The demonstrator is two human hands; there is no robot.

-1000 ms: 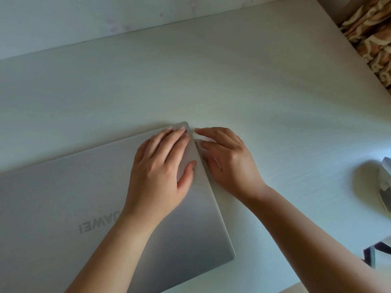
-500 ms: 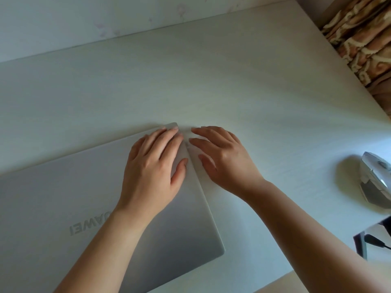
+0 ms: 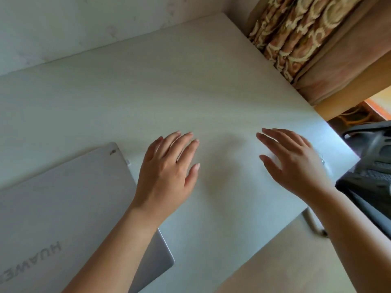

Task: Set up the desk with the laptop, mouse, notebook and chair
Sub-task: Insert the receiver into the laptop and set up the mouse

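The closed silver laptop lies flat on the white desk at the lower left, logo facing up. My left hand hovers just right of the laptop's far corner, fingers spread, holding nothing. My right hand is stretched out near the desk's right edge, fingers apart, over the pale mouse, of which only a sliver shows past the knuckles. I cannot tell whether the hand touches it. A black chair stands beside the desk's right edge. No notebook is in view.
A patterned brown curtain hangs past the desk's far right corner. The wall runs along the desk's back edge. A desk leg and beige floor show below the front right corner.
Both hands have left the laptop's corner and moved right. The right hand now reaches over the mouse. The view has swung right, bringing the chair and curtain in.
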